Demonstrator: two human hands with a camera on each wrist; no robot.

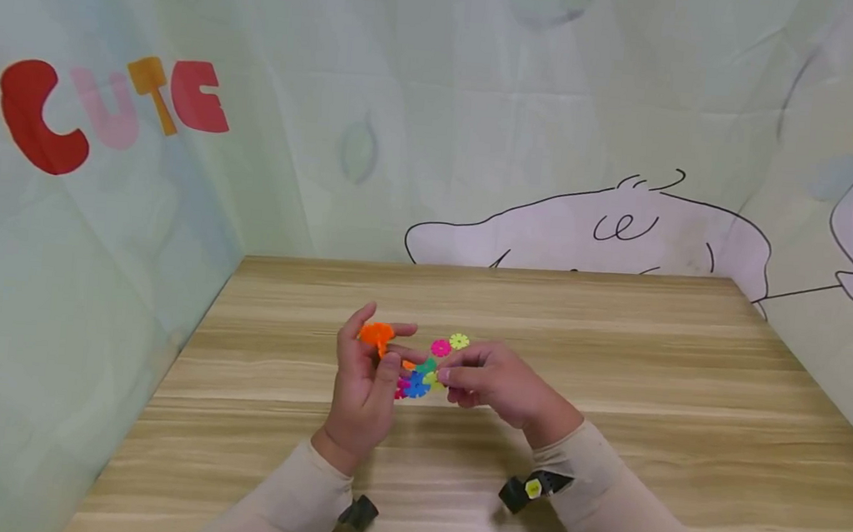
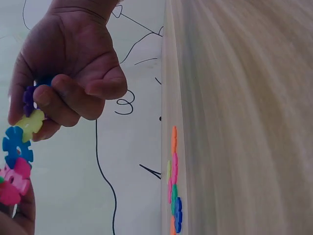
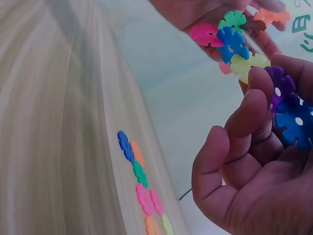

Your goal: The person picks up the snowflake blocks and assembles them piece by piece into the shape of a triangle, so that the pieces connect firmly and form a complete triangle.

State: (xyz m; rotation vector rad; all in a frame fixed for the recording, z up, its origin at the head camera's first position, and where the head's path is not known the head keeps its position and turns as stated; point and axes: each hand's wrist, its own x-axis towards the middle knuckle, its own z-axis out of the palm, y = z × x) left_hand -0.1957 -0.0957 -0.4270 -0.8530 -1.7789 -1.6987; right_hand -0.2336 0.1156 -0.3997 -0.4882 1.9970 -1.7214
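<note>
A linked chain of flower-shaped plastic discs runs between my two hands, raised over the table. My left hand (image 1: 362, 390) holds its left end, with the thumb near a pink disc (image 3: 205, 35) and a green disc (image 3: 232, 20). Orange discs (image 1: 378, 335) show among the spread left fingers. A blue disc (image 3: 232, 44) and a pale yellow disc (image 3: 247, 67) form the middle. My right hand (image 1: 500, 384) pinches the other end, at a purple disc (image 3: 281, 87) and a darker blue disc (image 3: 296, 121). Right fingers partly hide the purple one.
Several more flower discs lie on the wooden table (image 1: 615, 348) beyond the hands, including a pink disc (image 1: 440, 347), a yellow disc (image 1: 459, 341) and a green disc (image 3: 140, 174). A printed cloth backdrop (image 1: 444, 134) hangs behind the table's far edge.
</note>
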